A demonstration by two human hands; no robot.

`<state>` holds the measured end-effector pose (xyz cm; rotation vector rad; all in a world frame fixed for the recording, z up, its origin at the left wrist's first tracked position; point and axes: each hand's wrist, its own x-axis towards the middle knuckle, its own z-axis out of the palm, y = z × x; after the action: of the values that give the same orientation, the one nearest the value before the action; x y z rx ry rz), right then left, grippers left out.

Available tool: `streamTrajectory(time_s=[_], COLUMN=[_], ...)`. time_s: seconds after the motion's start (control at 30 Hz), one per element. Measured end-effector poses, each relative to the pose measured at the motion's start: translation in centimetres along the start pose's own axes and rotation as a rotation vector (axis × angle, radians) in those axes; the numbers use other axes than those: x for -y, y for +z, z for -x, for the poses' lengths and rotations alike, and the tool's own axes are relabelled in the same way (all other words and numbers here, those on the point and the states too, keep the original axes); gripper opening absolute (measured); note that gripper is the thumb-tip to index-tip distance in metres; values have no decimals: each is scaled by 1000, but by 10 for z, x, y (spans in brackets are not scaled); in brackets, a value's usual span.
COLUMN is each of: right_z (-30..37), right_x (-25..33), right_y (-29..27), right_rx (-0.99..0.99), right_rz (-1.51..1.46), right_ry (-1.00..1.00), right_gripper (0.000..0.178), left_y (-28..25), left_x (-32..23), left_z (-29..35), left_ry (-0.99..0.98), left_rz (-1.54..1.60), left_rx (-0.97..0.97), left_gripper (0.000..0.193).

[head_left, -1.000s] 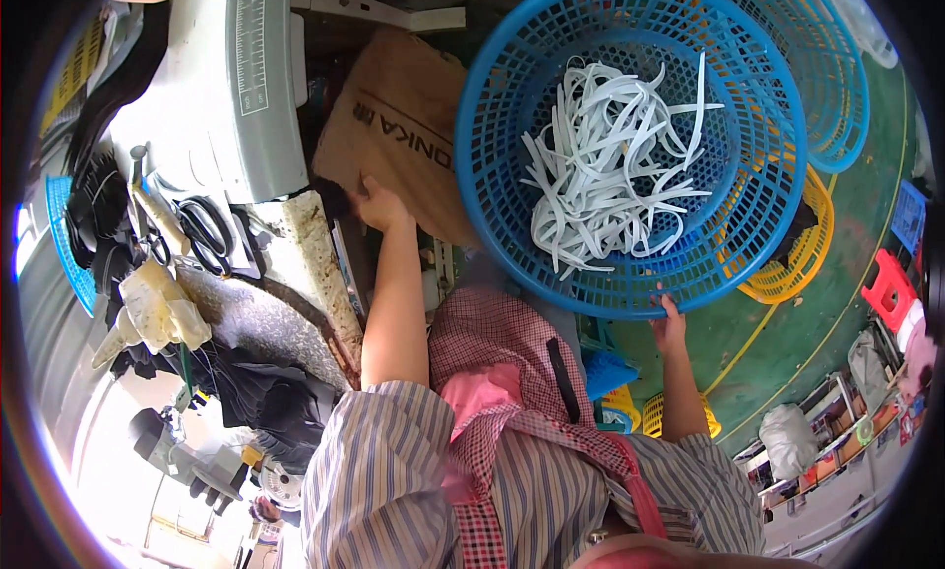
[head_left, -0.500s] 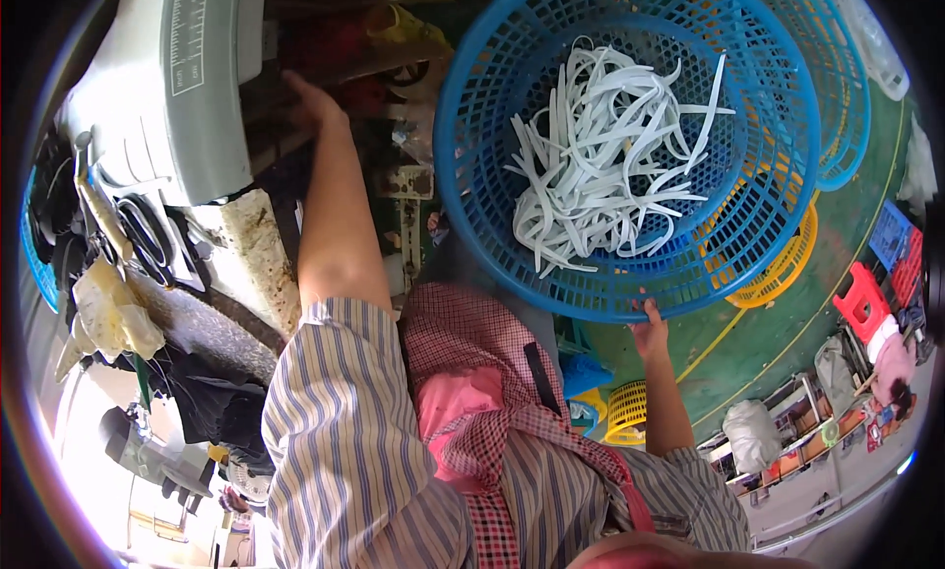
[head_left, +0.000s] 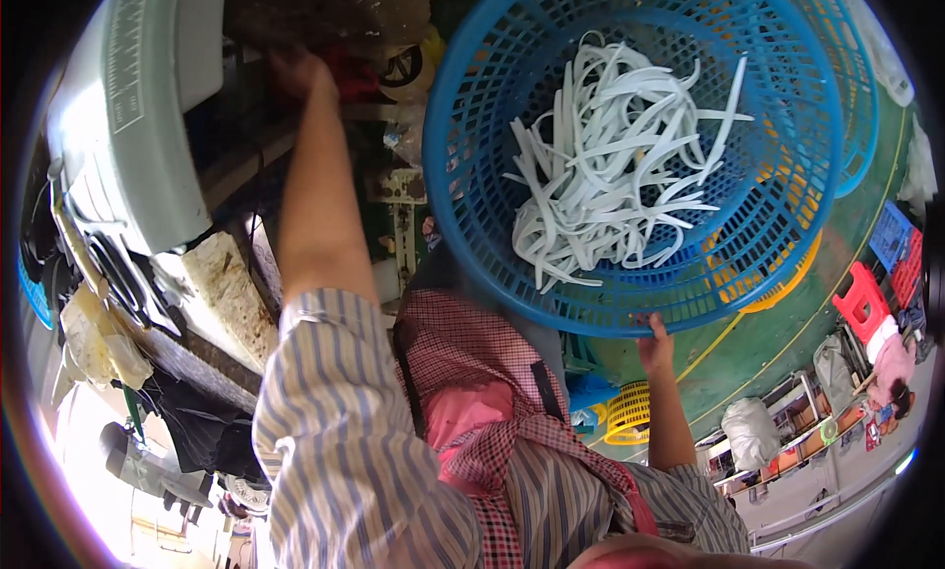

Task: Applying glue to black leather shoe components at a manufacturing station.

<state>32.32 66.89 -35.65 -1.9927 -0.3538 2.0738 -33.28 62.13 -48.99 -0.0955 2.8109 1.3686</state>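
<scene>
A large round blue plastic basket (head_left: pixel 472 279) with a lattice wall takes up the upper right. Inside lies a tangled heap of white flat strips (head_left: pixel 630 146), one sticking up stiffly toward the right wall. My right hand (head_left: pixel 656 347) grips the basket's near rim, fingers on the lattice. Stretched forward to the left, my left hand (head_left: pixel 303 75) is in the shadowed gap beside a pale grey machine (head_left: pixel 148 126) with a printed scale on its edge. Its fingers are dark and blurred, so I cannot tell whether they hold anything.
Black-handled scissors (head_left: pixel 123 269) hang by the machine at left, near a worn, stained block (head_left: pixel 221 293). More baskets, a yellow one (head_left: pixel 628 411) among them, stand on the green floor (head_left: pixel 728 372). A red stool (head_left: pixel 861 301) and another person (head_left: pixel 891 367) are far right.
My left hand has moved slightly forward and left, deeper into the gap. The basket appears slightly larger, its near rim a little lower in view. The machine has shifted left in the picture.
</scene>
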Motion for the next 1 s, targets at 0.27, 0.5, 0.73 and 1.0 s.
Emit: streamTrajectory(time_s=[0.27, 0.5, 0.73, 1.0], right_z=[10, 3, -6, -8], right_x=[8, 6, -9, -21], right_y=[-16, 11, 19, 10], right_rx=[-276, -265, -105, -89], right_rz=[88, 48, -42, -63], right_ry=[-39, -87, -107, 42], right_gripper=[25, 22, 20, 25], left_y=[29, 8, -113, -141], left_x=[100, 214, 259, 54], left_z=[121, 196, 258, 237], left_ry=[-1028, -653, -284, -447], left_rz=[-632, -831, -738, -780], left_rx=[883, 1024, 712, 208], left_gripper=[37, 38, 38, 44])
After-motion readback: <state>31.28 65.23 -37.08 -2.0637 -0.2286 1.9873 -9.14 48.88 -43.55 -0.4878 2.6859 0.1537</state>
